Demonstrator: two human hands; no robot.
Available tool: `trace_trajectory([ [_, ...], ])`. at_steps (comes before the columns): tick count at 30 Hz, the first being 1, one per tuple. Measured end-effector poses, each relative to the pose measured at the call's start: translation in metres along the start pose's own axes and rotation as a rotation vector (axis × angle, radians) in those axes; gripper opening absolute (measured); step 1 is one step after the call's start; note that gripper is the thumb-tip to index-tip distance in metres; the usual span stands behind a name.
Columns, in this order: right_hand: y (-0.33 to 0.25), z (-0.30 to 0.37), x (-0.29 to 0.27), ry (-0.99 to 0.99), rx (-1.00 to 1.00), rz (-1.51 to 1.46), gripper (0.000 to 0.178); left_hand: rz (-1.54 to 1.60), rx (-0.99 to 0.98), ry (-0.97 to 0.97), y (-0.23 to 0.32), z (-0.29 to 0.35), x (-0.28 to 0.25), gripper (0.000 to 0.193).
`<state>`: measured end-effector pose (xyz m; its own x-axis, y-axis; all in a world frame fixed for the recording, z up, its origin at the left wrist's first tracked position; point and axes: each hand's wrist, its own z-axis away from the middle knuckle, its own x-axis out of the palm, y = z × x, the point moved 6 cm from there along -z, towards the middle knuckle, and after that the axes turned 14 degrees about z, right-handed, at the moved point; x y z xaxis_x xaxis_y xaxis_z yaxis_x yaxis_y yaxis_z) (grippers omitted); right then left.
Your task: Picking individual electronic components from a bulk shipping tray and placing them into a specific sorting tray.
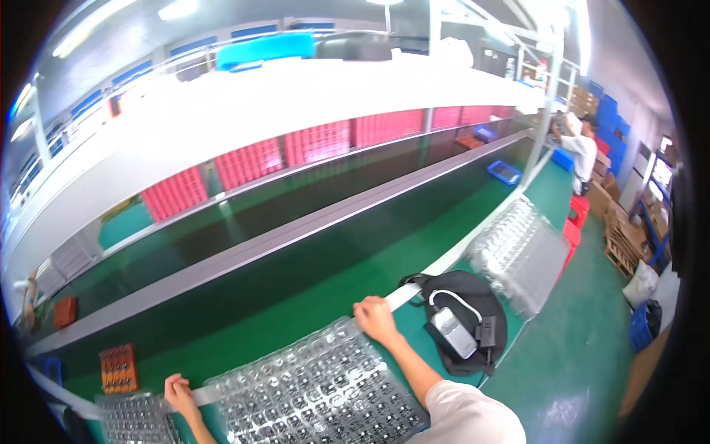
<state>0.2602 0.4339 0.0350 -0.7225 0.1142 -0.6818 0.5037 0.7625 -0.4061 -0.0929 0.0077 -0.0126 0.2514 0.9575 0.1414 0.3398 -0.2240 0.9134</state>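
A large clear plastic blister tray (pixel 318 392) lies in front of me, its rows of pockets holding small dark parts. At its far right corner is my right hand (pixel 376 320), closed with the fingers curled at the tray's edge. Just off the tray's left side, my left hand (pixel 180 394) hovers with loosely bent fingers apart and nothing visible in them. A second, smaller-looking tray of dark parts (pixel 137 418) lies left of that hand. Beyond it, an orange tray (pixel 119 368) with small round parts sits on the green belt.
Right of my right arm lies a black bag (pixel 473 296) with a white device (pixel 453 333) and cable on it. More clear trays (pixel 521 255) are stacked farther along. A blue tray (pixel 505 172) rides the green conveyor belt (pixel 399 251). A co-worker (pixel 583 152) stands at the far right.
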Motion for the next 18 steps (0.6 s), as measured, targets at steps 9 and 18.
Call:
trace_trajectory([
  [9, -0.013, -0.001, 0.011, -0.012, -0.001, 0.019, 0.024, -0.255, 0.055, -0.058, -0.005, -0.003, -0.017, 0.021],
  [18, -0.014, -0.018, 0.012, 0.021, 0.015, -0.021, 0.027, -0.279, 0.098, -0.195, -0.038, -0.023, -0.038, 0.018],
])
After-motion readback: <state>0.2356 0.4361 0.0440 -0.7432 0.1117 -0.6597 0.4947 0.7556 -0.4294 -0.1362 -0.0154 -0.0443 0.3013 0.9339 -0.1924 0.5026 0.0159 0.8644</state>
